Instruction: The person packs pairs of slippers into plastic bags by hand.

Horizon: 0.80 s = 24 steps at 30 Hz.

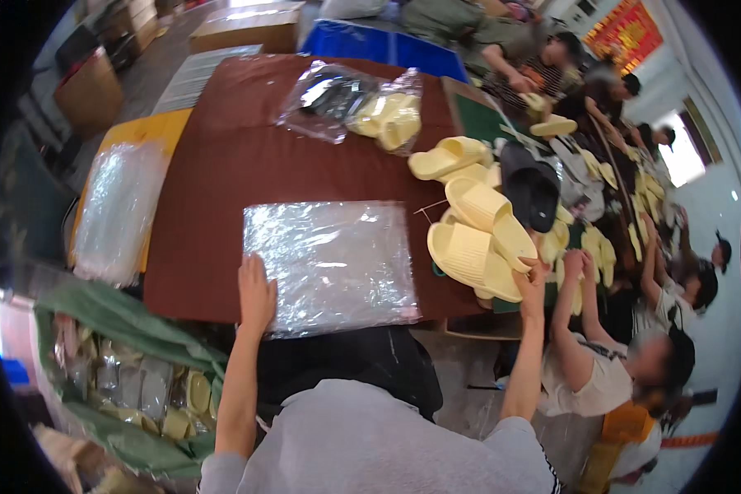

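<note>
A clear plastic bag, shiny and flat, lies near the front edge of the brown-covered table. On its left edge rests my left hand, fingers stretched out. My right hand grips the heel end of a yellow slipper at the table's right side. Just beyond it, another yellow slipper overlaps the held one. More yellow slippers and a black slipper are piled behind. Whether my fingers hold one slipper or a pair cannot be made out.
Bagged black and yellow slippers lie at the table's far side. A stack of clear bags is on a yellow board at left. Below it stands a green sack of bagged slippers. Several people work along the right; one co-worker's hands are close to mine.
</note>
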Motion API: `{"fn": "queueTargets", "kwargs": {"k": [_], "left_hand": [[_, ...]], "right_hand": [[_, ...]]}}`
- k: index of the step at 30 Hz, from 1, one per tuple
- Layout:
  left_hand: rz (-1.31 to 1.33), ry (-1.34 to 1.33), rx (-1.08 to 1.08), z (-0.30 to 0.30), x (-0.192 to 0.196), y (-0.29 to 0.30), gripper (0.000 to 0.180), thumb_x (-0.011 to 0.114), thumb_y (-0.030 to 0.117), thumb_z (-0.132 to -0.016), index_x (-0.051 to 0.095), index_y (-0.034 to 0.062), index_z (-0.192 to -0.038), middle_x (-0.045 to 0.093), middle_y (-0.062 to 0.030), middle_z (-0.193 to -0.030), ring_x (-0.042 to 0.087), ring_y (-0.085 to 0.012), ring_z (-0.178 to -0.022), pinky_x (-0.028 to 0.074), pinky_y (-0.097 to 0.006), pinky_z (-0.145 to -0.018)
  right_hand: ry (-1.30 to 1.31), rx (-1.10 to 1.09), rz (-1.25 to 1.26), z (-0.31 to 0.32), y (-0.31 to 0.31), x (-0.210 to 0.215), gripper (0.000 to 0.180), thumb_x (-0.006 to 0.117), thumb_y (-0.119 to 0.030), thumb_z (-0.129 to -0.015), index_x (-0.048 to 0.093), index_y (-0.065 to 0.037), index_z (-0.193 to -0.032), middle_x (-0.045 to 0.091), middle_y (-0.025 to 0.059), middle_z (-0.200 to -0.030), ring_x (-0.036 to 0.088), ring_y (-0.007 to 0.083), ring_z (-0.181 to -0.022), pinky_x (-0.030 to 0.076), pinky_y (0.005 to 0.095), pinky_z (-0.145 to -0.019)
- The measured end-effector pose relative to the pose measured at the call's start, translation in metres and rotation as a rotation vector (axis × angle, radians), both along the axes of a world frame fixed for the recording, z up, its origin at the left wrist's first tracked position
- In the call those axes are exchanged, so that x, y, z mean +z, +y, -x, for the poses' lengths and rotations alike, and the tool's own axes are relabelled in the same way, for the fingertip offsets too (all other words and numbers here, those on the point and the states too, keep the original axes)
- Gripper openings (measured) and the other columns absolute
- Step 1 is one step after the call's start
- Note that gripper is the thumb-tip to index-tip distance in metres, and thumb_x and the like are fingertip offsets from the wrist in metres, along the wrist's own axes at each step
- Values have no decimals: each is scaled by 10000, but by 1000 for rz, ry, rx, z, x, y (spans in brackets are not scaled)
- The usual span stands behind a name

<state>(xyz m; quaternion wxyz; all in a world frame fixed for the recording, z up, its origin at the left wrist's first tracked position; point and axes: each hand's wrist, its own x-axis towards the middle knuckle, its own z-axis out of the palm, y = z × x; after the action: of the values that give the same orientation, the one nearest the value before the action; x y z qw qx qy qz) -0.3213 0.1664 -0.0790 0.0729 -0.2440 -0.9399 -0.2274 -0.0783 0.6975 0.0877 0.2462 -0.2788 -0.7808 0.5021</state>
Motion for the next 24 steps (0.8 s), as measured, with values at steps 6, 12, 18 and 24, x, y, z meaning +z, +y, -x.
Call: {"fn": "queueTargets", "kwargs": {"k": [6, 12, 18, 24], "left_hand": [[33, 23, -18, -11, 32, 11, 562, 555, 187, -932, 397, -4, -1435, 258, -177, -1572, 170, -376, -1474, 123, -579, -1171], [151, -142, -64, -23, 13, 28, 638, 555, 428, -920, 415, 150, -1477, 234, -146, -1593, 130, -413, -1473, 9, -665, -1134], [187, -70, -133, -22, 6, 36, 687, 550, 490, -905, 395, 169, -1493, 188, -129, -1614, 78, -394, -1490, 2, -651, -1143], [256, -121, -47, -29, 2, 13, 712, 550, 511, -897, 360, 205, -1511, 186, -120, -1616, 75, -381, -1494, -9, -654, -1143]], "right_hand": [[533, -535, -31, 3, -2, -6, 348, 623, 2, -890, 550, -8, -1230, 581, 89, -1184, 559, 189, -1090, 440, 321, -962], [328, -666, -56, 31, 68, -45, 428, 515, 51, -845, 561, 5, -1269, 587, 146, -1191, 579, 243, -1074, 470, 347, -928], [218, -622, -427, 78, 204, -48, 461, 519, -24, -859, 555, -87, -1314, 627, 140, -1123, 636, 272, -925, 517, 339, -808], [-20, -140, 142, 191, 159, 14, 795, 652, -313, -911, 228, -108, -1551, 548, 131, -1307, 569, 243, -1090, 451, 350, -949]]}}
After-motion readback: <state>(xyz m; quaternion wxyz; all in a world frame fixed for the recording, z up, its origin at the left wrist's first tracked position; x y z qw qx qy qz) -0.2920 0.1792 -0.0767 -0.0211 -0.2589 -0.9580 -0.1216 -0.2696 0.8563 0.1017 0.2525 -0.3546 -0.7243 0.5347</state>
